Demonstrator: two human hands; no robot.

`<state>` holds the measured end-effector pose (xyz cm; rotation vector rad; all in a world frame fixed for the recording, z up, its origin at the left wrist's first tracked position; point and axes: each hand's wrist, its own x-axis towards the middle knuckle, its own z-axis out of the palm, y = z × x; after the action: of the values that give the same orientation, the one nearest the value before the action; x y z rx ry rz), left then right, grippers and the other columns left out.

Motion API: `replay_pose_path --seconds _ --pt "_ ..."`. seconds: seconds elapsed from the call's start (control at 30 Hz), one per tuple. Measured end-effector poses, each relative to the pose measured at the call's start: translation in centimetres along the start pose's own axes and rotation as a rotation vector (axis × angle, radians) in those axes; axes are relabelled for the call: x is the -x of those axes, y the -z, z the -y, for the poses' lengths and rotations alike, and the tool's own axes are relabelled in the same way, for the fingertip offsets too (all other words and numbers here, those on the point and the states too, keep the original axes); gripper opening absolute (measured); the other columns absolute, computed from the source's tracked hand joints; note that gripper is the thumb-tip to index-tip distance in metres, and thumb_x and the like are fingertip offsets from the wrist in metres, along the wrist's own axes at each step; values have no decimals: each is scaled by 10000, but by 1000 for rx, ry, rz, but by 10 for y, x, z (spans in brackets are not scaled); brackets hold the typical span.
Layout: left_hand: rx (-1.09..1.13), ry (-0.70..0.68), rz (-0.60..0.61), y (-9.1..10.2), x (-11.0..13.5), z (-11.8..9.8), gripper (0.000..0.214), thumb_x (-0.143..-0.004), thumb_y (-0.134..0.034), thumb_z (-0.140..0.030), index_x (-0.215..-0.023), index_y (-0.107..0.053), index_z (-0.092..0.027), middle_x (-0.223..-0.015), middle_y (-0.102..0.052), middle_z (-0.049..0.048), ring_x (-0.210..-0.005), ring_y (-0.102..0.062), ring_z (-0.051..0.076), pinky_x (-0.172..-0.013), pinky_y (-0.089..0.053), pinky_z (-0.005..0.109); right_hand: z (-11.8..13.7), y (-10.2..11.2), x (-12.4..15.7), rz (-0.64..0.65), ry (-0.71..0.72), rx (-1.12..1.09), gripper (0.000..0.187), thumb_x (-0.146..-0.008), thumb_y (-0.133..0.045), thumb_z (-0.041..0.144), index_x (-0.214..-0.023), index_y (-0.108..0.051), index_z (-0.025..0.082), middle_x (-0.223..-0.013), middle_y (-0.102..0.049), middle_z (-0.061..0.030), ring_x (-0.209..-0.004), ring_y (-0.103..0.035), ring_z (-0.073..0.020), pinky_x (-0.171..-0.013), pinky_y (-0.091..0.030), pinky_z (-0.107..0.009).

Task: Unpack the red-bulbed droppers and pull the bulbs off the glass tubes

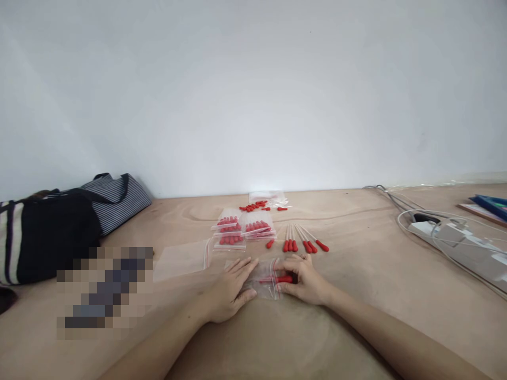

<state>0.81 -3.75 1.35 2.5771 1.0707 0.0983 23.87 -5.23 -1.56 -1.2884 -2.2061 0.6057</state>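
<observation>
A clear zip bag (266,270) lies on the table between my hands, its red-striped mouth toward the right. My left hand (232,290) rests on the bag's left part, fingers stretched out and thumb apart. At the mouth, my right hand (303,279) is closed around a dropper with a red rubber bulb (285,278). Part of this dropper reaches into the bag; whether more than one is held is hard to see. Just beyond my right hand lie several red-bulbed droppers (291,245), bulbs toward me, and a loose red bulb (270,244).
Filled zip bags (229,232) of red-bulbed droppers are stacked farther back. Behind them are loose red bulbs (253,206) and thin clear tubes (282,202). A flat plastic bag (180,259) lies left. Fabric bags (51,237) stand far left; a power strip (467,245) with cables is right.
</observation>
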Motion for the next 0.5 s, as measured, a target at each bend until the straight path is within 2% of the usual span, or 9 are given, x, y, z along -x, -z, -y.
replay_pose_path --seconds 0.13,0.23,0.3,0.4,0.5 --pt "-10 -3 23 1 1 1 562 -863 -349 -394 -1357 -217 -159 -1396 -268 107 -1284 -219 260 -1034 -208 475 0 8 3 -4 50 46 209 -787 -529 386 -903 -648 260 -887 -642 -34 -880 -533 -190 -857 -278 -387" --pt "-4 -10 26 1 2 2 561 -863 -353 -396 -1359 -212 -177 -1400 -262 93 -1287 -209 255 -1035 -209 473 -16 37 15 54 64 -9 241 -813 -474 380 -905 -653 248 -903 -647 -36 -860 -557 -183 -864 -315 -370" --pt "1 -11 31 1 2 2 563 -863 -352 -397 -1361 -206 -177 -1402 -257 91 -1291 -200 252 -1036 -205 474 -33 60 22 51 1 -94 266 -797 -470 406 -843 -668 236 -835 -661 -30 -784 -577 -179 -787 -382 -330" --pt "1 -9 35 1 1 2 556 -865 -347 -400 -1361 -204 -192 -1406 -248 84 -1293 -194 251 -1035 -201 483 -59 81 27 -216 -201 -175 317 -728 -515 467 -826 -679 214 -843 -671 -40 -799 -586 -203 -733 -417 -309" --pt "4 -15 26 2 0 1 541 -867 -347 -398 -1356 -218 -206 -1404 -253 76 -1293 -195 250 -1034 -200 486 -76 78 23 -549 -481 -169 401 -713 -494 496 -860 -672 168 -793 -678 -67 -746 -598 -218 -657 -427 -309"
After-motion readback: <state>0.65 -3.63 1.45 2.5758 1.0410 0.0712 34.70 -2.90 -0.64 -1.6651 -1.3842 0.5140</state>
